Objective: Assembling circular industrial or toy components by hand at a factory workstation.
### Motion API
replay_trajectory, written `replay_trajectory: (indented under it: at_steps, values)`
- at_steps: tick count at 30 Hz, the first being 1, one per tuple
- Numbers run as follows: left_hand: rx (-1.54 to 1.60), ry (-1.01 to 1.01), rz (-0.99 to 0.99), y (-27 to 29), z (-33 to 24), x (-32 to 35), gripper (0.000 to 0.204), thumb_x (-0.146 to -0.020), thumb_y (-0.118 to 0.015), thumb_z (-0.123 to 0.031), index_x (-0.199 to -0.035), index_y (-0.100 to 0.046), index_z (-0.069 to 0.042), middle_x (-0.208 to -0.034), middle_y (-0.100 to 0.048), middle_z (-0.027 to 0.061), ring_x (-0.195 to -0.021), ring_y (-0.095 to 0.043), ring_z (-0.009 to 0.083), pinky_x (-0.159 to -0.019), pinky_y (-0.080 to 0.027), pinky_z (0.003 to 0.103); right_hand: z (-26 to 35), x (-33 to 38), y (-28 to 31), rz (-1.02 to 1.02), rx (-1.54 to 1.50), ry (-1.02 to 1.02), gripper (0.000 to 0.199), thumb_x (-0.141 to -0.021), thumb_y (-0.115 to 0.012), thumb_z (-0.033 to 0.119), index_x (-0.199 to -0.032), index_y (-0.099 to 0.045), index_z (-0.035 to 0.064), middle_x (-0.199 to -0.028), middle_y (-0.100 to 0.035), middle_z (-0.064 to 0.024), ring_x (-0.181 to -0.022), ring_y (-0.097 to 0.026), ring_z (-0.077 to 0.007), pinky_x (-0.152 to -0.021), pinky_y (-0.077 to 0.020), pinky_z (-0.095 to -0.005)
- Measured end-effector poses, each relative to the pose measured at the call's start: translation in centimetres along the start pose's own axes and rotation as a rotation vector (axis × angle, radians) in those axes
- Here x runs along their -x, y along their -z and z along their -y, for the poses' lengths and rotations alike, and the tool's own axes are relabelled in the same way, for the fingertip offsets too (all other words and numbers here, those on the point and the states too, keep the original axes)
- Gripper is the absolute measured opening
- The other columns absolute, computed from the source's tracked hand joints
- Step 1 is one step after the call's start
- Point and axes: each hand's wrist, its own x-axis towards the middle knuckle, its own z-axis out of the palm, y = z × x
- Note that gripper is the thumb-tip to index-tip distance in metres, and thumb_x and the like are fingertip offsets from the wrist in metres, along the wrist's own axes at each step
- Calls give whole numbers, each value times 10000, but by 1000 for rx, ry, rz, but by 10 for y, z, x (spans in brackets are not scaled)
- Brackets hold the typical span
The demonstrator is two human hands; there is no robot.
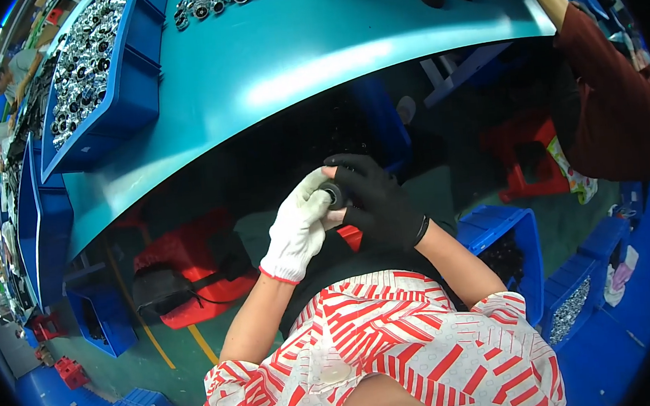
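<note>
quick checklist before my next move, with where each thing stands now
1. Left hand on the dark round part: ok, white-gloved fingers grip it.
2. Right hand on it too: ok, black-gloved, at the other side.
3. Fingertips fully gloved: not ok, bare skin shows beside the part.
4. Part properly fitted together: cannot tell, the hands hide much of it.
5. Shiny metal parts stocked: ok, heaped in the blue bin.
6. Co-worker's sleeve clear of the hands: ok, far right.
</note>
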Motion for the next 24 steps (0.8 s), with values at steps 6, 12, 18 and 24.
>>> replay_trajectory:
  at_steps: [6, 12, 18, 24]
  values:
    - [8, 45, -55, -3, -10, -7, 512, -891, -615, -217, -1301, -435, 33, -1062, -576, 125, -859, -604, 194, -755, -547, 313, 0, -11, 6, 7, 14, -53, 472, -676, -746, 178, -1089, -553, 54, -1224, -508, -135, -1132, -494, -321, -944, -419, -401]
    - [-27, 15, -173, 9, -8, -14, 507, -891, -608, -284, -1265, -469, 28, -1118, -588, 157, -957, -615, 234, -836, -534, 352, -1, -26, 11, 131, 444, -104, 446, -676, -745, 196, -1057, -557, 62, -1217, -519, -154, -1123, -505, -343, -929, -410, -430]
    - [134, 15, -81, 24, -2, -21, 564, -834, -687, -260, -1268, -469, 28, -1165, -560, 166, -964, -629, 244, -826, -558, 351, -14, -24, 8, 115, 170, -211, 442, -689, -743, 196, -1074, -576, 57, -1195, -530, -147, -1107, -530, -329, -909, -444, -402]
    - [183, 15, -115, 27, -2, -21, 487, -864, -650, -205, -1245, -476, 43, -1151, -557, 173, -964, -632, 265, -802, -581, 372, -15, -26, 4, 103, 72, -230, 448, -698, -743, 172, -1096, -576, 50, -1174, -531, -141, -1071, -562, -305, -880, -472, -378]
